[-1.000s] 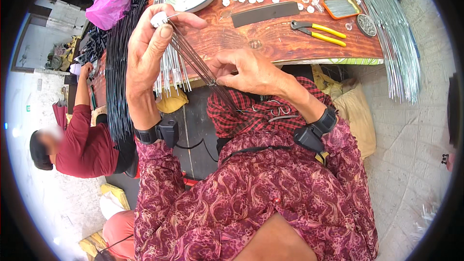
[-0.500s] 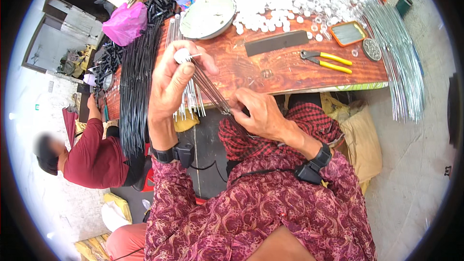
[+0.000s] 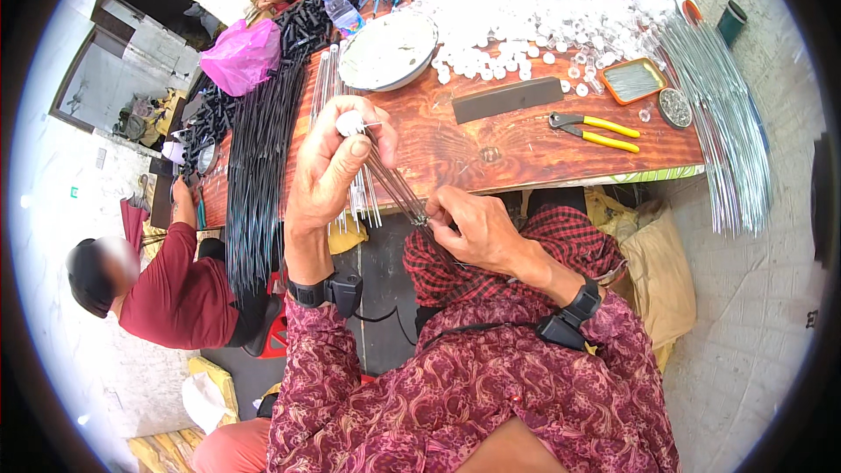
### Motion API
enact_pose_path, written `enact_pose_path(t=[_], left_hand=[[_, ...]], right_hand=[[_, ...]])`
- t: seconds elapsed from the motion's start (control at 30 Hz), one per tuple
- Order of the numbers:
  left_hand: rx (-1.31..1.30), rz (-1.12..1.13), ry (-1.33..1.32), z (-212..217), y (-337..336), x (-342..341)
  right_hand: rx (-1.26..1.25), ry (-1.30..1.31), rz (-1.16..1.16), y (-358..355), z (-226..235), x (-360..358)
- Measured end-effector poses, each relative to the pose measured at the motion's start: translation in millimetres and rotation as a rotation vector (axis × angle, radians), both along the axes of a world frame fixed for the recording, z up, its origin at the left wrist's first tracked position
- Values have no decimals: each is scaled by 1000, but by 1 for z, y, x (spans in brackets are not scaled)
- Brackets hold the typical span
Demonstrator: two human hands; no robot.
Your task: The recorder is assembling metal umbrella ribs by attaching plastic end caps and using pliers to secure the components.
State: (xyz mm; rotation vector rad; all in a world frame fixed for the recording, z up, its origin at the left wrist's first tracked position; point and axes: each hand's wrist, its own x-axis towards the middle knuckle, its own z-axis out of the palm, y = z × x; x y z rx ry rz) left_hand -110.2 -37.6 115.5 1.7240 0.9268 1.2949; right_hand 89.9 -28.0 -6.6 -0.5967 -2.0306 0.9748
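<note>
My left hand point(image 3: 320, 171) is closed around the upper end of a bundle of thin metal rods point(image 3: 393, 182), raised over the table's near edge. A white round plastic cap point(image 3: 349, 123) sits at that end between thumb and fingers, with a thin pin or wire sticking out beside it. The rods slant down to my right hand point(image 3: 477, 226), whose thumb and fingers pinch the bundle at a small metal joint. Below the right hand, the lower rod ends are hard to make out against the checked cloth point(image 3: 547, 241) on my lap.
On the wooden table point(image 3: 491, 153) lie yellow-handled pliers point(image 3: 598, 130), a dark flat bar point(image 3: 508, 100), a bowl point(image 3: 388, 51) and many white plastic caps point(image 3: 526, 22). Black rods point(image 3: 263, 166) and silver rods point(image 3: 714, 123) overhang the edge. A co-worker in maroon point(image 3: 180, 293) sits at left.
The whole view has shifted slightly, with both hands appearing a little lower and further right. My grip on the rod bundle looks unchanged, with small finger movement at the right hand.
</note>
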Motion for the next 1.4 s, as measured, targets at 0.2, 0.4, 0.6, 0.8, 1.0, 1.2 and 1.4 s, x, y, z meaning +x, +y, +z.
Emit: enact_pose_path(t=[0.2,0.4,0.6,0.8,1.0,1.2,1.4], left_hand=[[15,-10,-14,-3,1,-2],[-60,84,21,4,-3,8],[-76,1,-8,1,-2,0],[-38,-28,-63,-3,2,3],[-81,-13,-96,0,6,7],[-111,-14,-120,1,8,9],[-101,-47,-114,3,9,7]], right_hand=[[208,-54,-67,-2,-8,-3],[322,-78,-142,-7,-3,-8],[368,-99,-189,-16,-1,-10],[364,-112,-181,-14,-2,-4],[311,-151,-113,-8,-7,5],[171,-151,-9,-5,-5,14],[145,-91,-13,11,16,27]])
